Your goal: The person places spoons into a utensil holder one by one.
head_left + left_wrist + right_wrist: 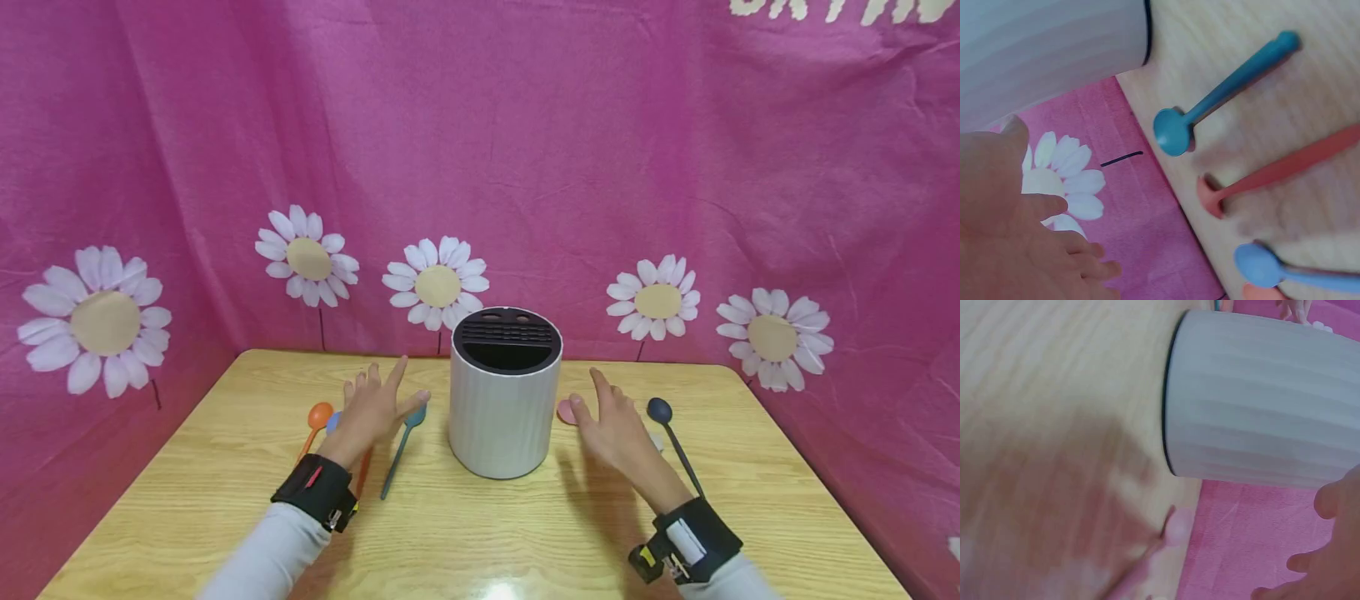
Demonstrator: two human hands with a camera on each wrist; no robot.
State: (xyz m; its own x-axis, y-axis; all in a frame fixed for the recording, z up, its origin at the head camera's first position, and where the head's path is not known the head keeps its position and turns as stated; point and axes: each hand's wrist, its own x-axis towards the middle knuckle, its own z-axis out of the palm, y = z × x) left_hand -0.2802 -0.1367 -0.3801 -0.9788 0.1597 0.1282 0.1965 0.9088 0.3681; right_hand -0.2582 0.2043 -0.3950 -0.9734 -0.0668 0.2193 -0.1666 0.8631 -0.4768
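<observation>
A white ribbed utensil holder [501,425] with a slotted black top stands upright on the table between my two hands. My left hand [371,414] is held over the spoons left of it, fingers spread and nothing in them. Below that hand lie a teal spoon [1172,132], a red spoon [1291,164] and a blue spoon [1259,265]. On the holder's other side, my right hand [615,429] hovers with its fingers extended and holds nothing. A pink spoon [1179,526] lies near it, partly covered by the hand in the head view.
An orange spoon [320,415] lies farthest left. To the right of my right hand rests a dark blue spoon [660,410], with a small whitish piece [657,442] beside it. A pink cloth with daisies [525,167] hangs behind the wooden table [465,533].
</observation>
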